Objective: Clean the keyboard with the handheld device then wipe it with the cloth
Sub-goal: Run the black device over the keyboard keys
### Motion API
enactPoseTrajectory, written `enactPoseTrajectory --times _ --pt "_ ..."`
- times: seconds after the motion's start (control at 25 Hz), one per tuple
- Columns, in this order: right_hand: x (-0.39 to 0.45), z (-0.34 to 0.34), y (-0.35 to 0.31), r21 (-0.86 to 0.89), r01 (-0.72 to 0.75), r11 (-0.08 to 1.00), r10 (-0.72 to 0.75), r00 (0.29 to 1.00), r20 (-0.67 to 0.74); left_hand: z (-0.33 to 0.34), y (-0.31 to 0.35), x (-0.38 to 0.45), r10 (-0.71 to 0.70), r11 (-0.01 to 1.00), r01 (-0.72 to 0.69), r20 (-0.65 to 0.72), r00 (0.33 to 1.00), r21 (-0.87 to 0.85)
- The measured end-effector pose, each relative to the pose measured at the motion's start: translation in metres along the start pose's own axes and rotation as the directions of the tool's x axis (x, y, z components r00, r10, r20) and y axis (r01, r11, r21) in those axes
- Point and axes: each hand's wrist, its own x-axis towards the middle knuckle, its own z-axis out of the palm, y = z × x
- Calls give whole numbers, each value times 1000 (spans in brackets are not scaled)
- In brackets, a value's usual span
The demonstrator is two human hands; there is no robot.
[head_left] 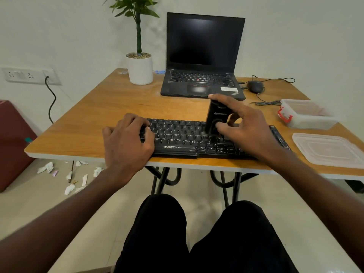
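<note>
Right hand (243,125) grips a black handheld device (215,117) upright on a black keyboard (177,137); left hand (128,138) grips the keyboard's left end.

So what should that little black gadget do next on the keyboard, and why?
Probably slide the handheld device sideways along the keyboard to the next keys. The right hand holds it upright, tip on the middle rows, while the left hand grips the keyboard's left end.
</note>
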Motion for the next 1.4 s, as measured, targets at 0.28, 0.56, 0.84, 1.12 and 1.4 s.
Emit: enactPoseTrajectory --times 0.28,0.56,0.84,1.12,1.4 --pt "-23 8 6 -47 25 999 -32 986 -161 -1 2 0 -2 1000 2 12 1000 15" --pt "-17 6 6 88 41 995 -34 997 -75 -3 4 0 -24 1000 24 14 1000 18" --pt "-6 8 -4 -103 92 990 -96 995 -38 -2 5 1 -20 999 19 26 999 39" --pt "27 7 -10 -175 103 979 -83 989 119 0 5 3 -31 999 30 24 999 36" --pt "32 0 -15 -189 118 975 -79 976 204 1 5 2 -18 999 18 20 1000 34"
